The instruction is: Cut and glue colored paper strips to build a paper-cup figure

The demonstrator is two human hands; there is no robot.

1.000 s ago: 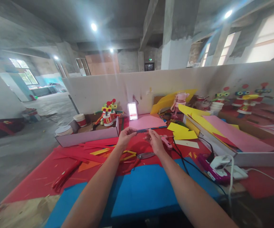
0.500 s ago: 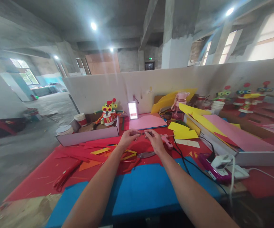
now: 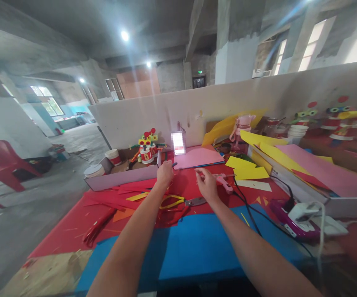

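Newly parted from my loosely spread right hand (image 3: 207,184), my left hand (image 3: 165,173) is pinching the dark strip (image 3: 174,164), ideally without crushing it.

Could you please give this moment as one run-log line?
Left hand: at dark piece, grip unclear | Right hand: open, beside pink glue gun | Blue sheet: in foreground

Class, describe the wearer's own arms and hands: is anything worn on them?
The left forearm and right forearm are bare, with no sleeves in view. The left hand and right hand are ungloved, and no watch or bracelet shows at either wrist. Rings or small markings are too small to tell.
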